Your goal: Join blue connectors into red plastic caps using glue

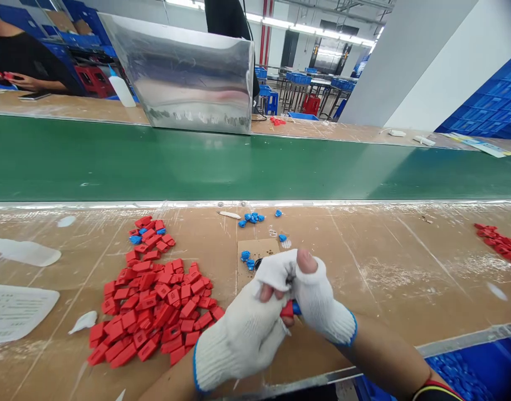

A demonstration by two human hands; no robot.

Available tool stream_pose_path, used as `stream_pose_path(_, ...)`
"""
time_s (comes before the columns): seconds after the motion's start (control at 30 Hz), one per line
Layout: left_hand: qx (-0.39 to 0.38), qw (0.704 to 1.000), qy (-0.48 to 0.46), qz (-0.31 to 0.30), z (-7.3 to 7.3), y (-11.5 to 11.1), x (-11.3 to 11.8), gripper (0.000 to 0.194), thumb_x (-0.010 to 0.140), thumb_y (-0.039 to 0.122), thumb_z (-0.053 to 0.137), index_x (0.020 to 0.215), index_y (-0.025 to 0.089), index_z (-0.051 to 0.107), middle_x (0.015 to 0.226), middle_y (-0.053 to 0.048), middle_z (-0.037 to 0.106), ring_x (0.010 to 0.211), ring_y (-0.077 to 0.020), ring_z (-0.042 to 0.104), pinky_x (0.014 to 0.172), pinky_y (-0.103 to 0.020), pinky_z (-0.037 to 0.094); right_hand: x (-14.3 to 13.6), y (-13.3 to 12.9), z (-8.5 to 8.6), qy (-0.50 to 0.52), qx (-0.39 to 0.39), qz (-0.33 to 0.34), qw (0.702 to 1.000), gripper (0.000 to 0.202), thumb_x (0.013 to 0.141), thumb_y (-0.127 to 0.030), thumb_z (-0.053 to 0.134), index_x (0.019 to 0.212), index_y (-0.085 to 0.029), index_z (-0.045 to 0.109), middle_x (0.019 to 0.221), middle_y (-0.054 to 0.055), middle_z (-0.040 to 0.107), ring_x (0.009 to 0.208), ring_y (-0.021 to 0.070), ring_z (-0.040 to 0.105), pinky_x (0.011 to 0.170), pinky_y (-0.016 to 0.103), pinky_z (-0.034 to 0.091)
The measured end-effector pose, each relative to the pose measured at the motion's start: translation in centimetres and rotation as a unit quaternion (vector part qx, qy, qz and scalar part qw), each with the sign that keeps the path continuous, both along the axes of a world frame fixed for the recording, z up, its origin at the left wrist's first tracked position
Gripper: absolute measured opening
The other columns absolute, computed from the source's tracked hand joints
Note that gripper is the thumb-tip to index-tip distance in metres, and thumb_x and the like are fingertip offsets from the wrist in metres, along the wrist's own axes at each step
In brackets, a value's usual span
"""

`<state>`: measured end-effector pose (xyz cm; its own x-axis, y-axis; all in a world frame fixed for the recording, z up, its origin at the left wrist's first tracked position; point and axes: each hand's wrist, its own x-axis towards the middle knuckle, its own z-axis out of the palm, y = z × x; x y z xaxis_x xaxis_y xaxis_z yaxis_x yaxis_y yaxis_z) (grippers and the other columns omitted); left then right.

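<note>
My left hand (242,331), in a white knitted glove with bare fingertips, is closed around a small red plastic block (286,309). My right hand (322,298), gloved the same way, meets it from the right with curled fingers and the thumb tip up. A small blue plastic piece (296,307) sits against the red block, at the edge of the right hand's grip; the gloves hide how the two parts join. Left of my hands lies a big pile of red blocks (155,306). Several blue pieces (252,218) are scattered just beyond my hands.
A cardboard piece (259,248) bears a few blue pieces and a dark round object. Past the bench runs a green conveyor belt (188,161) with a metal sheet (197,78) behind it. More red parts (500,243) lie far right. A blue bin (481,367) stands lower right. Another person (25,61) sits opposite.
</note>
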<state>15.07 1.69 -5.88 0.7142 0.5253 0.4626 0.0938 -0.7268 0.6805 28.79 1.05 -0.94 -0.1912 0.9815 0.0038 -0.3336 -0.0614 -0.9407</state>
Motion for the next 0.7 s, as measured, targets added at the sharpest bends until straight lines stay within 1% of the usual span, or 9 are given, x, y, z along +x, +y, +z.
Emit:
stream_pose_path(0.1,-0.009,0.998,-0.013,0.057,-0.3,0.3,0.1,0.013,0.093,0.018,0.051,0.105,0.023,0.051,0.097,-0.006,0.053,0.088,-0.0233,0.051,0.075,-0.039,0.056,0.1,1.3,0.1,0.066,0.022,-0.05,0.996,0.084,0.091,-0.093,0.045,0.05,-0.021,0.058,0.048,0.005,0.059,0.048,0.0187,0.06,0.048,0.032,0.052)
stream_pose_path(0.13,-0.016,0.997,-0.025,0.071,-0.2,0.4,0.1,0.012,0.093,0.019,0.051,0.104,0.023,0.051,0.097,-0.006,0.053,0.09,-0.0238,0.052,0.076,-0.039,0.056,0.2,1.6,0.1,0.077,0.028,-0.055,0.995,0.083,0.091,-0.092,0.047,0.051,-0.02,0.061,0.051,0.006,0.062,0.054,0.0201,0.064,0.055,0.034,0.055)
stream_pose_path(0.2,-0.03,0.995,-0.043,0.086,0.1,0.7,0.0,0.007,0.092,0.018,0.05,0.097,0.023,0.049,0.095,-0.006,0.053,0.094,-0.0241,0.053,0.078,-0.039,0.055,0.5,1.8,0.0,0.09,0.038,-0.052,0.994,0.081,0.093,-0.09,0.05,0.058,-0.019,0.068,0.059,0.007,0.068,0.063,0.0214,0.068,0.065,0.035,0.057)
stream_pose_path(0.23,-0.036,0.994,-0.045,0.087,0.4,0.8,0.0,0.006,0.092,0.017,0.05,0.092,0.023,0.047,0.093,-0.006,0.053,0.094,-0.0236,0.053,0.079,-0.038,0.055,0.5,1.8,0.0,0.093,0.043,-0.048,0.994,0.079,0.093,-0.088,0.051,0.061,-0.019,0.071,0.062,0.007,0.07,0.065,0.0215,0.069,0.067,0.035,0.056)
stream_pose_path(0.33,-0.051,0.994,-0.043,0.088,1.1,0.9,-0.1,0.018,0.09,0.016,0.05,0.078,0.024,0.038,0.087,-0.003,0.049,0.087,-0.0207,0.051,0.075,-0.034,0.053,0.6,1.6,-0.1,0.098,0.048,-0.041,0.993,0.075,0.094,-0.086,0.054,0.064,-0.019,0.072,0.066,0.007,0.071,0.069,0.0217,0.068,0.068,0.035,0.054)
stream_pose_path(0.43,-0.055,0.994,-0.044,0.088,1.7,1.0,0.0,0.02,0.088,0.015,0.052,0.075,0.023,0.039,0.083,-0.002,0.046,0.084,-0.0193,0.05,0.073,-0.032,0.051,0.6,1.6,-0.1,0.086,0.052,-0.036,0.994,0.075,0.094,-0.087,0.052,0.065,-0.021,0.069,0.066,0.006,0.069,0.071,0.0227,0.068,0.071,0.037,0.055)
stream_pose_path(0.5,-0.037,0.995,-0.041,0.085,2.0,1.0,0.0,0.02,0.085,0.013,0.053,0.073,0.023,0.04,0.079,0.0,0.044,0.081,-0.0187,0.049,0.073,-0.031,0.049,0.7,1.7,-0.2,0.075,0.059,-0.028,0.995,0.076,0.094,-0.089,0.049,0.065,-0.021,0.067,0.065,0.006,0.067,0.074,0.024,0.068,0.077,0.041,0.057)
stream_pose_path(0.6,-0.007,0.997,-0.014,0.08,1.6,1.0,-0.1,0.019,0.085,0.011,0.053,0.074,0.023,0.043,0.074,0.002,0.042,0.073,-0.017,0.044,0.067,-0.029,0.044,0.7,1.8,-0.6,0.042,0.061,-0.021,0.997,0.079,0.095,-0.09,0.044,0.065,-0.021,0.067,0.065,0.007,0.067,0.076,0.0244,0.069,0.079,0.041,0.058)
stream_pose_path(0.7,0.023,0.997,0.032,0.066,0.7,1.0,-0.4,0.015,0.089,0.012,0.052,0.081,0.023,0.048,0.075,0.001,0.049,0.069,-0.0165,0.044,0.063,-0.029,0.041,0.5,1.5,-0.6,-0.006,0.052,-0.021,0.998,0.079,0.094,-0.091,0.046,0.067,-0.02,0.069,0.07,0.008,0.07,0.074,0.0232,0.068,0.075,0.039,0.057)
